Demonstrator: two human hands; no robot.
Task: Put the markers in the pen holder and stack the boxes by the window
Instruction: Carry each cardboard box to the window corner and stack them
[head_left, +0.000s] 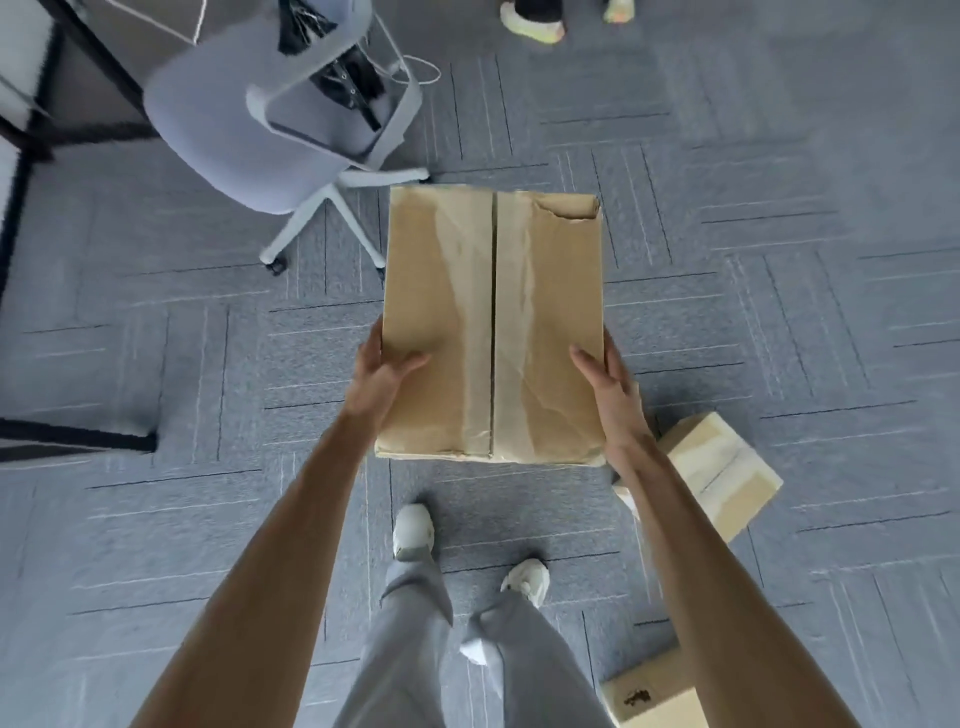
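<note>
I hold a large brown cardboard box in front of me above the carpet, its taped seam running away from me and its far right corner torn. My left hand grips its left side near the closer end, thumb on top. My right hand grips the right side the same way. A smaller cardboard box lies on the floor to the right, partly behind my right forearm. Another small box sits at the bottom right. No markers or pen holder are in view.
A grey office chair on a wheeled base stands at the upper left, close to the held box's far left corner. Dark desk legs run along the left edge. Another person's feet show at the top. Grey carpet tiles cover the floor.
</note>
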